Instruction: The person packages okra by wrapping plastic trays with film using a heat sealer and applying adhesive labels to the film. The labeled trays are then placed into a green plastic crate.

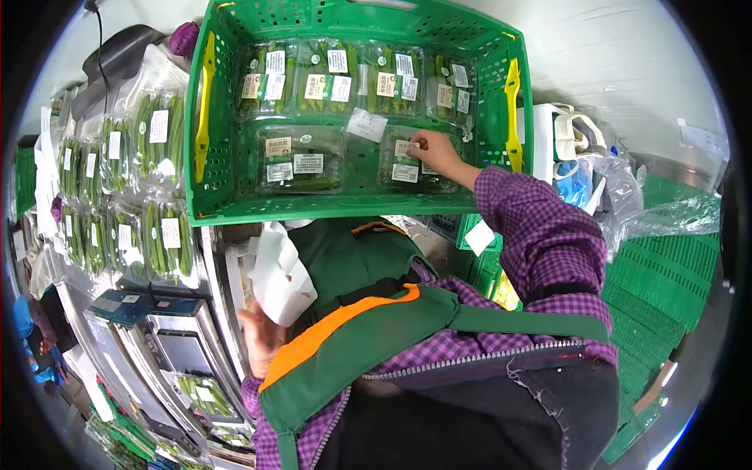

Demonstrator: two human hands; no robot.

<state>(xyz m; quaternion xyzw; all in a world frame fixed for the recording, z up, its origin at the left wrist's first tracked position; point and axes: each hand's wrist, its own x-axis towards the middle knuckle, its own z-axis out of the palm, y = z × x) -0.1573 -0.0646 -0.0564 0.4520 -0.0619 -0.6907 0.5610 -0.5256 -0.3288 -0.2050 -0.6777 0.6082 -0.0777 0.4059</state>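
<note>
In the green crate (360, 205) lie clear plastic packs of green vegetables with printed labels. My right hand (439, 154) reaches over the front right pack (399, 178), its thumb and fingers pinched together at the label on the lid. Whatever is between those fingertips is too small to make out. Low at the left, beside my apron (345, 337), my left hand (262, 337) holds a curled white paper strip (280, 274); part of that hand is hidden. Between the packs rests a white paper slip (366, 125).
Yellow handles (514, 117) mark both crate ends. More packs of long green vegetables (159, 133) stand on the left, above metal-framed equipment (184, 345). Green crates (658, 274) and clear plastic film (674, 215) are at the right. A purple cabbage (184, 37) sits behind.
</note>
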